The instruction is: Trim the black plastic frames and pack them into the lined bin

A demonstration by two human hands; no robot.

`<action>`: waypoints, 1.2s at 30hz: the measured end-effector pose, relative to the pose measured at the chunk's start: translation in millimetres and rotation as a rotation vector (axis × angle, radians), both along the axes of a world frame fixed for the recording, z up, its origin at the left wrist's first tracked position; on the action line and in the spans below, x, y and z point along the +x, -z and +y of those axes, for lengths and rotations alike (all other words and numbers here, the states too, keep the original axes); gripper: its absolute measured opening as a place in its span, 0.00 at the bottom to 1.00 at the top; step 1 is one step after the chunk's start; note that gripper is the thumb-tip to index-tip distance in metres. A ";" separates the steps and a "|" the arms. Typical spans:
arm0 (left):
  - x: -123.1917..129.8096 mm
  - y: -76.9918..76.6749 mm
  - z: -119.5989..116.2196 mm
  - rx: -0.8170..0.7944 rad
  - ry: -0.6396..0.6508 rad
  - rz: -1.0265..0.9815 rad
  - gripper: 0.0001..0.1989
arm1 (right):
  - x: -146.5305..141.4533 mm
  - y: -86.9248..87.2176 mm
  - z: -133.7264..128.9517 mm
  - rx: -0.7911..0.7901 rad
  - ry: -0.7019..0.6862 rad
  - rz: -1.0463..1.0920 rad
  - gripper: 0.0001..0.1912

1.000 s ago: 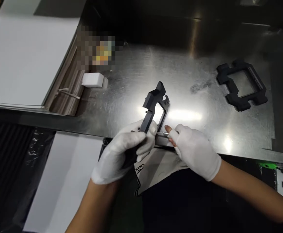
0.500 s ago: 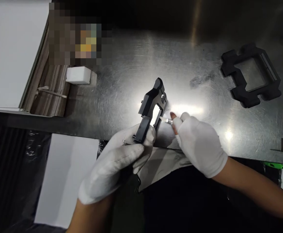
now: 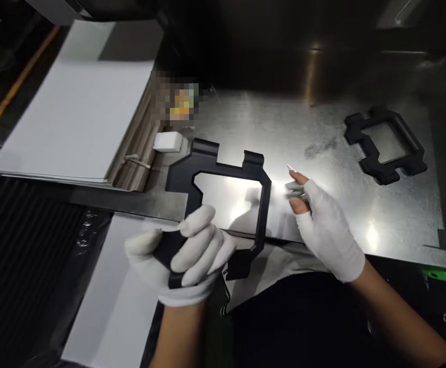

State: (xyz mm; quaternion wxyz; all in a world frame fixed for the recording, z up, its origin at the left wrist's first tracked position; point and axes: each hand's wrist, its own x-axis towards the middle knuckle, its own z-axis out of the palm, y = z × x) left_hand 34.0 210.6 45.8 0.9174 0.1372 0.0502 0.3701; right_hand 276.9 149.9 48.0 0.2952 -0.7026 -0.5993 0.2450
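Note:
In my gloved left hand (image 3: 195,255) is a black frame (image 3: 265,209) with a large opening, its flat side now facing me. My fingers wrap round its lower left part, partly hiding it. The frame is held up over the front edge of the metal table. To its right, apart from it, my right hand (image 3: 322,230) is closed on a small metal knife (image 3: 295,190), with its thin pointed tip up and to the left. The thumb and a fingertip on that hand are bare. A second black frame (image 3: 368,145) of similar shape lies on the table at the right.
A scratched metal table (image 3: 307,122) spans the middle. At its left stands a tied stack of boards (image 3: 131,148) topped with white sheets (image 3: 77,112). A small white block (image 3: 168,142) sits beside it. Lower left is a white sheet (image 3: 103,296); a green object (image 3: 437,275) is at lower right.
My left hand has turned the frame from edge-on to face-on. My right hand has drawn the knife away from it, to the right. The view has shifted left.

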 end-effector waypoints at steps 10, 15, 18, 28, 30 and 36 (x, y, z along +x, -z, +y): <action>0.4 22.9 -39.7 -0.121 -0.097 -0.425 0.15 | -49.0 22.4 -22.1 -0.214 -0.139 0.930 0.42; -9.3 18.6 -39.3 -0.095 -0.160 -0.197 0.18 | -23.0 27.9 -35.1 0.030 0.205 0.256 0.18; -11.0 23.3 -40.8 -0.034 -0.177 -0.201 0.16 | -10.5 25.0 -31.5 0.247 0.204 0.021 0.19; -26.1 33.7 -57.4 0.430 -0.224 0.200 0.18 | 27.9 -1.2 27.6 -0.088 0.160 -0.769 0.17; -31.5 32.3 -60.0 0.478 -0.209 0.292 0.26 | 42.5 5.0 35.4 -0.357 0.169 -0.865 0.20; -38.4 30.5 -67.0 0.490 -0.096 0.420 0.37 | 54.3 22.6 33.5 -0.469 0.199 -0.744 0.14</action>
